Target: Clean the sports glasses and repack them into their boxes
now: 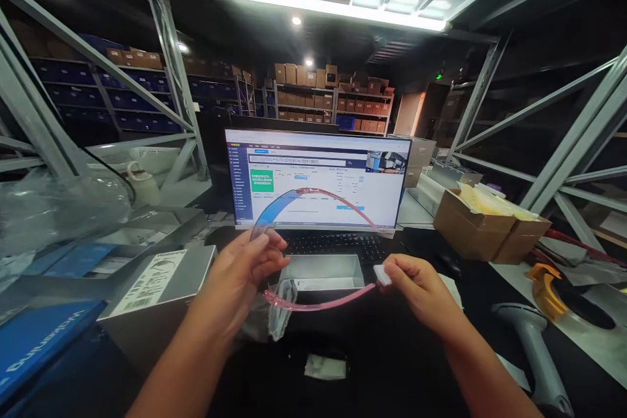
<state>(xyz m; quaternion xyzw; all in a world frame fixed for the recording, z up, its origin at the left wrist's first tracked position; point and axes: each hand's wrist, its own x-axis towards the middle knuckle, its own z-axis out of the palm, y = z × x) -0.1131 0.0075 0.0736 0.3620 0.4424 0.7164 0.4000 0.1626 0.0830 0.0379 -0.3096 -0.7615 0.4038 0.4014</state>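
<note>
My left hand [245,271] pinches a thin flat cable [313,194], pink and blue, that arcs up in front of the monitor [316,176] and loops back down. A clear plastic bag [277,310] hangs under that hand. My right hand [416,287] is closed on the cable's small white end connector [383,274]. Both hands hover over the black desk, just in front of a small open grey box [323,272] and the black keyboard [337,245].
A grey labelled box [157,294] and blue boxes [39,339] lie at the left. At the right are open cardboard boxes [484,222], an orange tape dispenser [548,287] and a grey barcode scanner [533,353]. A small white packet [324,366] lies near me. Metal shelving surrounds the desk.
</note>
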